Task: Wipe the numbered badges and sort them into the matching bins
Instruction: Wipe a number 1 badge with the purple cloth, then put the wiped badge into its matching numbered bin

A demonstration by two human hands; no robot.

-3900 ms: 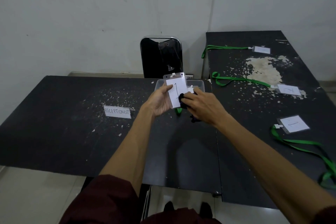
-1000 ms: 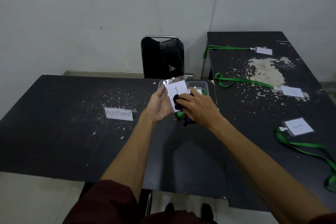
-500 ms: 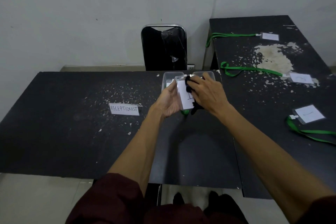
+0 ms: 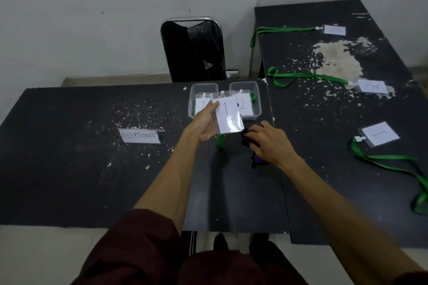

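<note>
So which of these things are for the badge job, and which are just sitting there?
For the job: badge marked 1 in the left hand; cloth in the right hand; left bin; right bin; far badge, middle badge, near badge on the side table.
Just lying about: RECEPTIONIST sign; black chair.

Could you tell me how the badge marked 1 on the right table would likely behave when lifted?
The badge looks thin and flat, so probably light and a little bendy. Its green strap lies in loose curves, so it would likely hang limp and trail across the table.
</note>
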